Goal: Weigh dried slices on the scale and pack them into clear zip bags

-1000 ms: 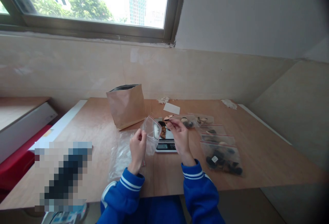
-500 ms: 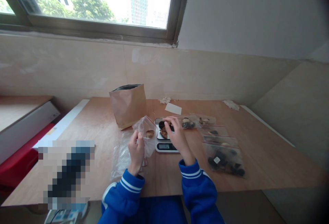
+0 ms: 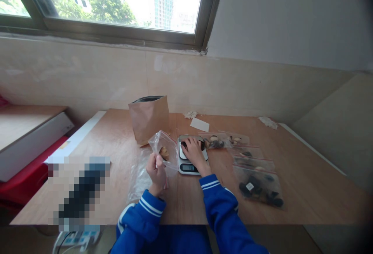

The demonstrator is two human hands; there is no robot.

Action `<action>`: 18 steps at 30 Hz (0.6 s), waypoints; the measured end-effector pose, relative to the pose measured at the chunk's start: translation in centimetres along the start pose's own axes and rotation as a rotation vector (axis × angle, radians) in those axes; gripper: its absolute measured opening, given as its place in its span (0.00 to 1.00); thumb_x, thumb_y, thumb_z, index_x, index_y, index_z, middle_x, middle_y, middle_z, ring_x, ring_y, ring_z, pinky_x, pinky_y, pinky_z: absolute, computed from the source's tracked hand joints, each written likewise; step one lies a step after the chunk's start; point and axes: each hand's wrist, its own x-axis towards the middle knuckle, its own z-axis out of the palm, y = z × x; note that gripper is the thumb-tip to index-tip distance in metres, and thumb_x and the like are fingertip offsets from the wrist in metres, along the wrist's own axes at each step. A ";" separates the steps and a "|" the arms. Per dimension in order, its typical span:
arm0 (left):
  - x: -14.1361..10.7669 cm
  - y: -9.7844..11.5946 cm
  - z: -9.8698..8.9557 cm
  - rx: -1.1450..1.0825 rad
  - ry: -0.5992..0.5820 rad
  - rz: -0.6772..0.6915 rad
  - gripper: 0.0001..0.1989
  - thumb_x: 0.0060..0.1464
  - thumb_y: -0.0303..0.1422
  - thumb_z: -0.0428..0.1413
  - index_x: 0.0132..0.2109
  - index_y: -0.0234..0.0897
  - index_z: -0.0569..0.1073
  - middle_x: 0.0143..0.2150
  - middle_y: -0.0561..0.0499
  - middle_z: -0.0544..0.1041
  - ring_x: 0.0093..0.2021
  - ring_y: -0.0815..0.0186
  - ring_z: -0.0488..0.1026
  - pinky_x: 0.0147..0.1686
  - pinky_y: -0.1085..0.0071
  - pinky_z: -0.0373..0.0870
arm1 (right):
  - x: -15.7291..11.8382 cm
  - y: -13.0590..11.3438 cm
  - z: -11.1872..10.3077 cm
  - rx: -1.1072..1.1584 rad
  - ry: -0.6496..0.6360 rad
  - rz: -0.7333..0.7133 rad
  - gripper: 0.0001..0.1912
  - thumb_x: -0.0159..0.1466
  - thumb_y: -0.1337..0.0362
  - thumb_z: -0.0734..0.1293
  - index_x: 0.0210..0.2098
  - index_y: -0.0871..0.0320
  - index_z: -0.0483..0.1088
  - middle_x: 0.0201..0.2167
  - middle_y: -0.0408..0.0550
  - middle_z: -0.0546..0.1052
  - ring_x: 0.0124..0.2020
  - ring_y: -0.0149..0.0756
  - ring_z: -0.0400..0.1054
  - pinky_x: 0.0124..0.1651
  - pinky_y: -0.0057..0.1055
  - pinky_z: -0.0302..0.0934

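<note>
Left hand [image 3: 156,171]: grip pinched together on the near edge of a clear bag [image 3: 171,157] holding a brown piece [image 3: 164,153]; the bag is probably light, limp and slippery, best held there. Beside it on the tabletop [image 3: 183,207], a scale [image 3: 188,167]; over it, the right hand [image 3: 193,153], grip closure hidden. Dark pieces [image 3: 183,144] beneath: presumably light, brittle; lift by their rims.
</note>
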 end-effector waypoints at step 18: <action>-0.7 -2.5 0.8 -0.018 -0.061 -0.095 0.17 0.60 0.40 0.44 0.24 0.41 0.57 0.20 0.56 0.59 0.21 0.69 0.58 0.21 0.71 0.55 | 2.4 -7.7 -6.6 1.335 0.180 0.211 0.17 0.67 0.48 0.57 0.46 0.53 0.64 0.35 0.44 0.72 0.37 0.32 0.69 0.41 0.28 0.66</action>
